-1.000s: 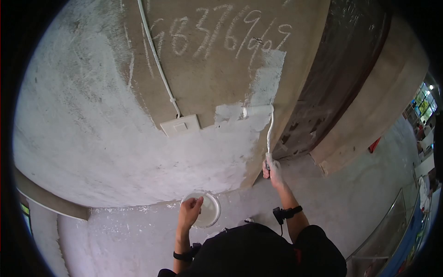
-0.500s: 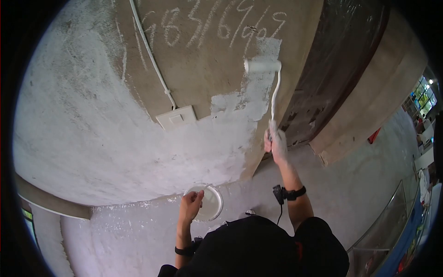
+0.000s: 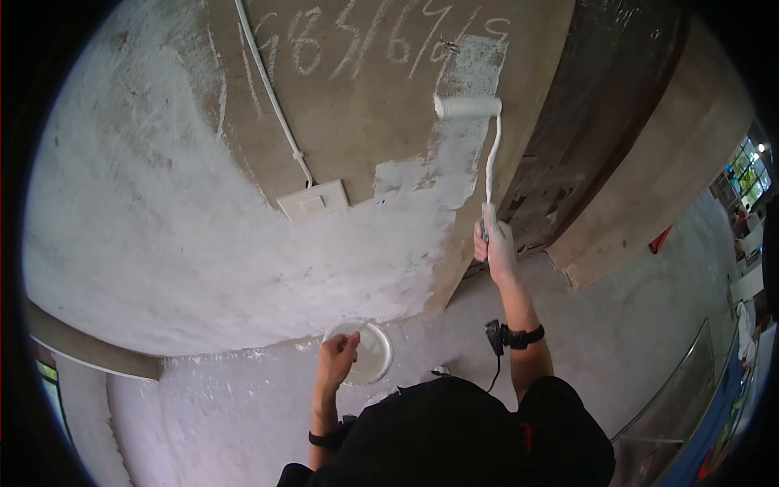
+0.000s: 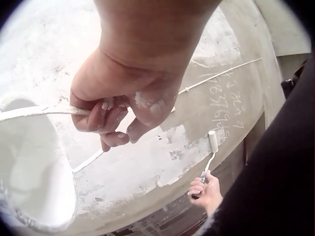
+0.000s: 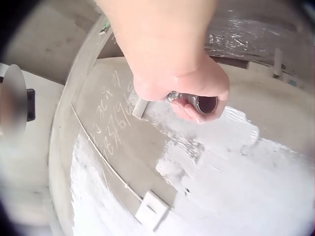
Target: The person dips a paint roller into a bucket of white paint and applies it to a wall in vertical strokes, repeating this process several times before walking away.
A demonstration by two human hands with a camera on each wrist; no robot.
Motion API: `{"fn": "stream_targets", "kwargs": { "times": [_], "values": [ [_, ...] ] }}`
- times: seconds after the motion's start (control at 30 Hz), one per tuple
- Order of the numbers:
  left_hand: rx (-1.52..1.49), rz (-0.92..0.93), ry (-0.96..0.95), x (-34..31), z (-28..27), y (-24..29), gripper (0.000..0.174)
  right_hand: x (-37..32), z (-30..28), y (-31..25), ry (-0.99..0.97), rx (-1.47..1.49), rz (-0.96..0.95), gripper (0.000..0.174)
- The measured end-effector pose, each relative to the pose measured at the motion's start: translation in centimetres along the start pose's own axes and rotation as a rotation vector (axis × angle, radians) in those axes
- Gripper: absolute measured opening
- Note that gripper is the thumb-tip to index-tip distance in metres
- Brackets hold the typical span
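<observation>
item: dark clothing [image 3: 454, 438], one person's, at the lower edge of the head view; black strap [image 3: 523, 336] with a small device on the right forearm, a similar one on the left.

item: left hand [image 3: 335, 357], low and close to the body, fingers curled round the thin white handle [image 4: 39, 112] of a bucket; white smears on thumb and fingers.

item: bucket [image 3: 390, 351], round, pale-rimmed, whitish inside, hung from that handle beside and below the left hand; whether its base touches the floor cannot be told.

item: right hand [image 3: 497, 247], arm stretched forward, fingers closed about the dark grip [image 4: 198, 194] of a paint roller; whitish marks on the skin.

item: paint roller [image 3: 468, 106], white, its bent white rod rising from the right hand; sleeve lying crosswise against the wall, over an upright strip of pale coating.

item: wall [image 3: 243, 268], coated pale along its lower part and left side, bare brown-grey above; the strip runs above the sleeve into the last chalk numerals [image 3: 365, 40].

item: switch plate [image 3: 312, 201], white, tilted in view, at the border of bare and coated areas; white conduit [image 3: 272, 91] running up from it.

item: dark panel [image 3: 604, 114], glossy, right of the wall.

item: red object [image 3: 660, 239], at the floor's far right; beyond it, a bright window [image 3: 748, 170].
</observation>
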State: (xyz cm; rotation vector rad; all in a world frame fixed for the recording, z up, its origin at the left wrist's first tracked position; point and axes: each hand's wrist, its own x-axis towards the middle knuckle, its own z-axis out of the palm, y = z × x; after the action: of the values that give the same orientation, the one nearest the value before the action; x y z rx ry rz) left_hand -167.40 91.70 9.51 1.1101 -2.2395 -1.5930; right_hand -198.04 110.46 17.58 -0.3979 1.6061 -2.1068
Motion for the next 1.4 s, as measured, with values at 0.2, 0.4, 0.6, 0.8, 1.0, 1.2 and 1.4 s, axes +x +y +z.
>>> {"fn": "stream_targets", "kwargs": {
  "times": [0.2, 0.4, 0.6, 0.8, 1.0, 1.2, 1.4],
  "values": [
    [0.003, -0.013, 0.0, 0.3, 0.1, -0.1, 0.043, 0.0, -7.4, 16.2, 0.048, 0.129, 0.239, 0.048],
    [0.025, -0.021, -0.025, 0.5, 0.0, 0.1, 0.043, -4.3, -8.4, 22.0, 0.084, -0.153, 0.287, 0.053],
    [0.008, -0.02, -0.02, 0.5, -0.1, 0.9, 0.043, -4.0, -9.7, 23.6, 0.115, -0.03, 0.192, 0.055],
    [0.031, -0.011, -0.032, 1.1, 0.1, 0.5, 0.042, -0.7, -7.9, 16.8, 0.17, -0.018, 0.115, 0.05],
    [0.019, -0.002, -0.04, 1.6, 0.3, 0.7, 0.042, 1.6, -5.0, 6.2, 0.138, 0.061, 0.011, 0.045],
    [0.021, -0.005, -0.065, 1.8, 0.8, 1.4, 0.042, 3.3, -2.7, -4.1, 0.15, 0.026, -0.106, 0.045],
    [0.023, 0.009, -0.104, 2.4, 1.4, 1.5, 0.042, 3.2, -3.1, -5.8, 0.026, -0.016, -0.151, 0.044]
  ]
}}
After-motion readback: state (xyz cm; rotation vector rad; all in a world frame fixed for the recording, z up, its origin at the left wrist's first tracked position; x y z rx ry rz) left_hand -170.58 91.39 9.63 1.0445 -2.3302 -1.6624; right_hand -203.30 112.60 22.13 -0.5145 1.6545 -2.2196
